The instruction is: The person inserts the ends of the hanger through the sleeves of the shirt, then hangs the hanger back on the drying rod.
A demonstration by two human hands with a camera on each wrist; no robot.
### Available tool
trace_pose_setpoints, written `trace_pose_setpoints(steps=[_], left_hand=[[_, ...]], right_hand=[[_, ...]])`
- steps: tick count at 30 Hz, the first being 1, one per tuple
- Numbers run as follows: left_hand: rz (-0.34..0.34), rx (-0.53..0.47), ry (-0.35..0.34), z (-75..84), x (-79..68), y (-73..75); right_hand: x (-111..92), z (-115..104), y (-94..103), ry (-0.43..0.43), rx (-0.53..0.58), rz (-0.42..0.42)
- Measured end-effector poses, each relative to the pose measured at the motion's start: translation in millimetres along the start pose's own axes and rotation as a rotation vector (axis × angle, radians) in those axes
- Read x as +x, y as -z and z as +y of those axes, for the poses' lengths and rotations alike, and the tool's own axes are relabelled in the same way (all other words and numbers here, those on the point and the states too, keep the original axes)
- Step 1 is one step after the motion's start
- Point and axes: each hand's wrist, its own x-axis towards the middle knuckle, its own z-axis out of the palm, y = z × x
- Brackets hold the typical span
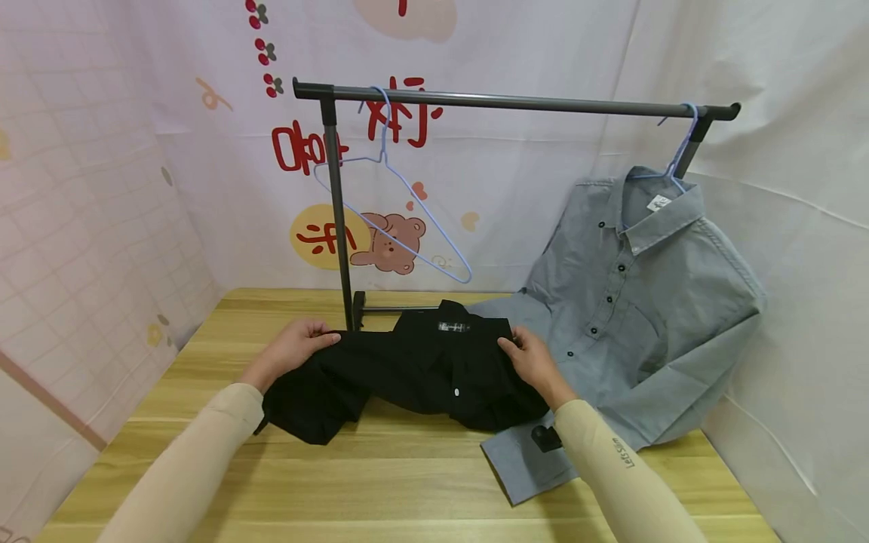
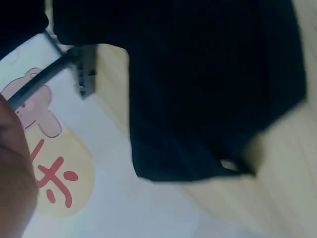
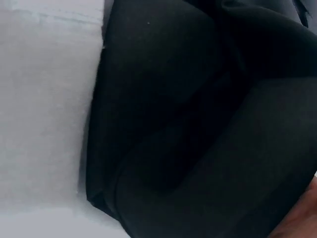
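Note:
A black shirt [image 1: 414, 369] with a collar label and a pale button hangs in loose folds above the table, held up between both hands. My left hand [image 1: 299, 348] pinches its upper edge on the left, thumb on top. On the other side my right hand [image 1: 532, 362] pinches the shirt near the shoulder, right of the collar. Dark cloth fills most of the left wrist view, with part of the left hand [image 2: 15, 173] at the edge. In the right wrist view the black cloth [image 3: 198, 129] covers nearly everything, and only a bit of the right hand [image 3: 299, 215] shows.
Behind the shirt stands a dark metal rack [image 1: 509, 99]. An unloaded blue hanger [image 1: 421, 204] hangs at its left end. At the right end a grey shirt [image 1: 652, 279] is on another blue hanger, its lower part and a sleeve [image 1: 526, 464] lying on the wooden table [image 1: 380, 490].

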Motion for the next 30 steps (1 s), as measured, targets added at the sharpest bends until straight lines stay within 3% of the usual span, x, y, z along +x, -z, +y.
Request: trace_pose_setpoints(steps=[3, 6, 10, 13, 17, 20, 23, 25, 27, 30], left_hand=[[-0.005, 0.309, -0.052, -4.3, -1.3, -5.4], [-0.080, 0.479, -0.036, -4.3, -2.9, -9.3], [-0.158, 0.482, 0.055, 1.6, -1.1, -13.1], [-0.107, 0.464, 0.046, 10.9, 4.7, -17.2], [-0.002, 0.449, -0.063, 29.5, 16.7, -28.5], [0.028, 0.463, -0.158, 45.0, 26.6, -44.4], [0.013, 0.500, -0.276, 59.4, 36.4, -65.0], [-0.021, 0.518, -0.348, 67.1, 42.2, -79.0], [-0.058, 0.524, -0.399, 72.5, 46.5, -91.3], [-0.106, 0.515, -0.391, 77.8, 49.1, -104.9]], right_hand=[[0, 2, -2.7, -0.002, -0.060, 0.009], [-1, 3, -5.2, 0.001, -0.133, 0.020], [-1, 3, -6.6, 0.017, -0.207, 0.042], [-1, 0, -6.8, 0.008, -0.241, 0.057], [-1, -10, -9.6, 0.038, -0.310, 0.106], [0, -18, -15.6, 0.198, -0.431, 0.169], [1, -26, -22.5, 0.402, -0.581, 0.197], [2, -30, -26.9, 0.492, -0.670, 0.167], [3, -34, -30.6, 0.532, -0.740, 0.105], [3, -37, -33.7, 0.537, -0.814, 0.016]])
